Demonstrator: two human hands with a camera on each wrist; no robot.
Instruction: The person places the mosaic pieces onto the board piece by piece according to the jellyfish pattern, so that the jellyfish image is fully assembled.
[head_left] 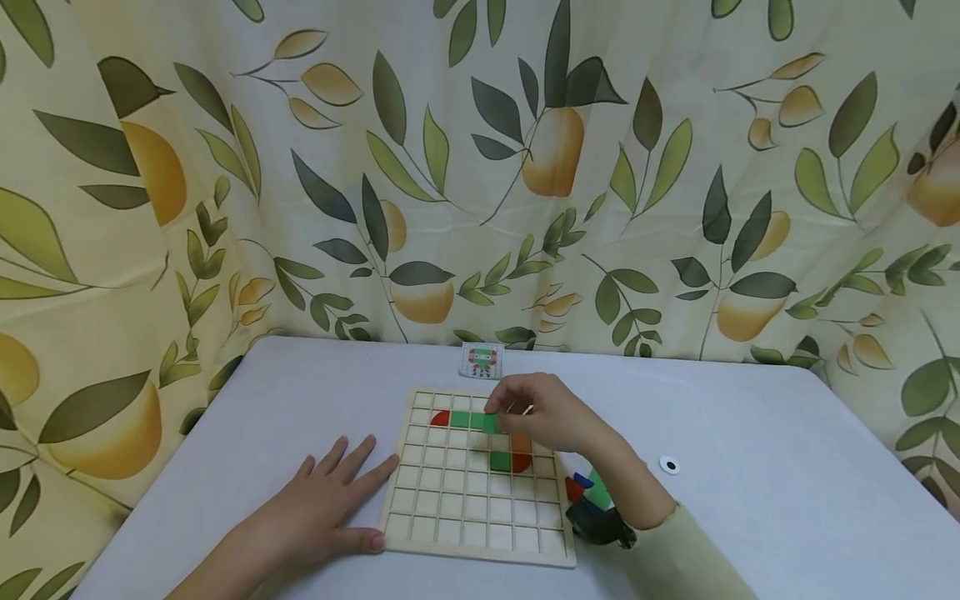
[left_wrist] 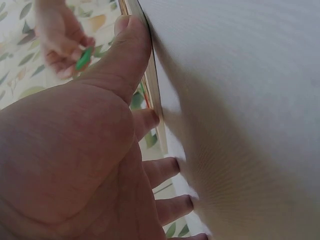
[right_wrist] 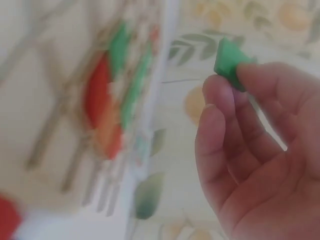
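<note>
A wooden grid board (head_left: 427, 504) lies on the white table. Along one of its upper rows sit a red rounded tile (head_left: 440, 418) and green square tiles (head_left: 460, 419). Further right on it are an orange-red tile (head_left: 521, 458) and another green square (head_left: 500, 461). My right hand (head_left: 551, 417) is raised over the board's upper right, pinching a small green tile (right_wrist: 230, 62) between thumb and fingertips. Spread flat on the table, my left hand (head_left: 318, 504) has its thumb and index fingertip at the board's left edge (left_wrist: 152, 85).
Loose red, blue and green pieces (head_left: 598, 492) lie right of the board, partly hidden by the right wrist and its dark band (head_left: 600, 523). A white disc with a black dot (head_left: 670, 465) sits farther right. Behind the board is a picture card (head_left: 482, 360), before a leaf-patterned curtain (head_left: 420, 250).
</note>
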